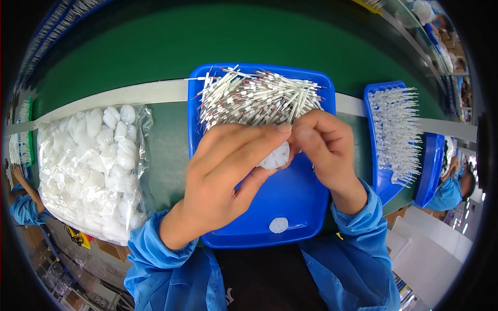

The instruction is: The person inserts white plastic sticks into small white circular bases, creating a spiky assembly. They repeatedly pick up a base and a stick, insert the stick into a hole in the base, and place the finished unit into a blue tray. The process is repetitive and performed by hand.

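My left hand (223, 173) is closed around a small white rounded piece (276, 157) with a creased surface, held between thumb and fingers. My right hand (327, 147) is pinched at the left fingertips; whatever lies between its thumb and forefinger is hidden. Both hands are above a blue tray (306, 207). A thick pile of thin white sticks (249, 101), some with dark reddish parts, fills the tray's far half. Close to the tray's near edge lies a similar white round piece (278, 225).
Left of the tray sits a clear plastic bag (91, 171) full of white rounded pieces. On the right, a second blue tray (383, 179) holds rows of upright white sticks (397, 132). A green belt (207, 39) runs beyond. Other people work at both sides, one in a blue sleeve (447, 196).
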A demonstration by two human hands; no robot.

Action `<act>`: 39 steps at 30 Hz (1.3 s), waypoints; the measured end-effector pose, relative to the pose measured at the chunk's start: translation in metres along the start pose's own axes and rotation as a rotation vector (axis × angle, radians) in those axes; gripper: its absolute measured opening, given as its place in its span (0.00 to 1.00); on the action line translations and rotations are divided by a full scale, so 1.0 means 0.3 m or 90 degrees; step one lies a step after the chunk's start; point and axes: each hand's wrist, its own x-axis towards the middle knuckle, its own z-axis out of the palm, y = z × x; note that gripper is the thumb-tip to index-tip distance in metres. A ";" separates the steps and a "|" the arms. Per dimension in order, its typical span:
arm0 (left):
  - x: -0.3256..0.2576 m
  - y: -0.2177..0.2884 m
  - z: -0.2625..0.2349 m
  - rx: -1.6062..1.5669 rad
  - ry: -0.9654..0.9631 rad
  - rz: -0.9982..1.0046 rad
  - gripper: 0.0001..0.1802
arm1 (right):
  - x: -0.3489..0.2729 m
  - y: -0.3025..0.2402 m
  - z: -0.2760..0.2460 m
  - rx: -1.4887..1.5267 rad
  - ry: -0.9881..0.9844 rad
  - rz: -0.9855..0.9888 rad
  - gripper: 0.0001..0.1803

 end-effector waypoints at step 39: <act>-0.082 -0.057 -0.035 -0.310 0.130 -0.208 0.23 | 0.009 -0.053 0.052 -0.554 0.004 -0.285 0.14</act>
